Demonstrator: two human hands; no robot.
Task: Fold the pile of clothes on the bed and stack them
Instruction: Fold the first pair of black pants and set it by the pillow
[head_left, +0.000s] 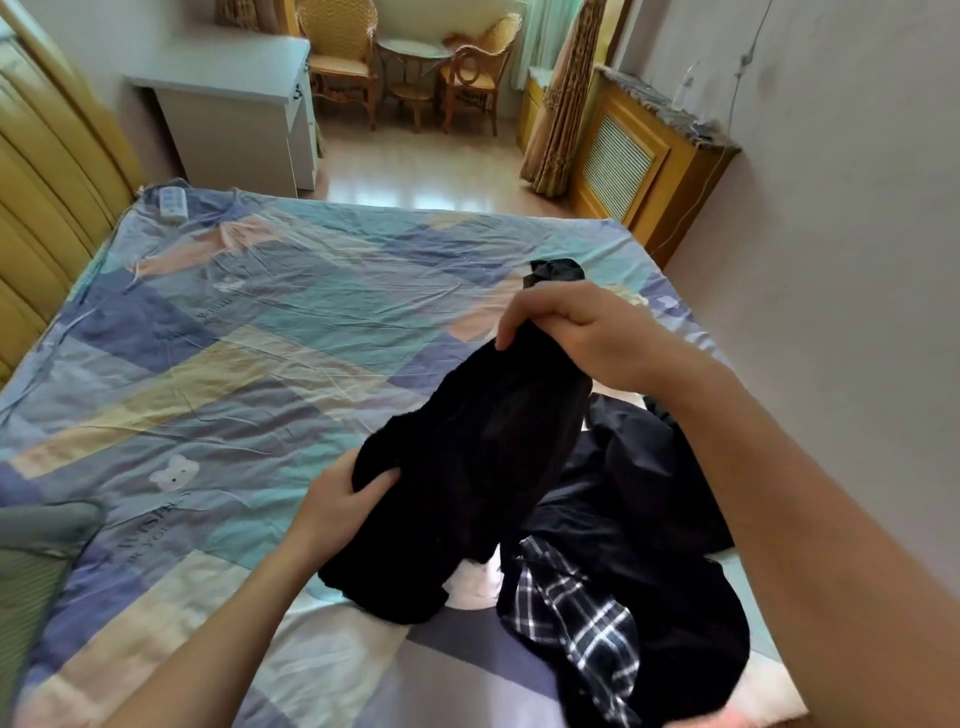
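A black garment (467, 467) hangs bunched in the air above the bed (234, 338). My right hand (571, 327) grips its upper end, and a tuft of black cloth sticks out above the fist. My left hand (337, 504) holds the lower left edge, thumb on the cloth. Below and to the right lies the pile of clothes (649, 519): dark garments and a black-and-white plaid piece (587, 618), with a bit of white cloth (472, 582) under them.
The bed carries a patchwork sheet in blue, teal and cream. A white remote (171, 205) lies at its far left corner. A grey-green pillow (36, 561) sits at the left edge. A wall runs close along the right; a desk, chairs and a radiator cover stand beyond.
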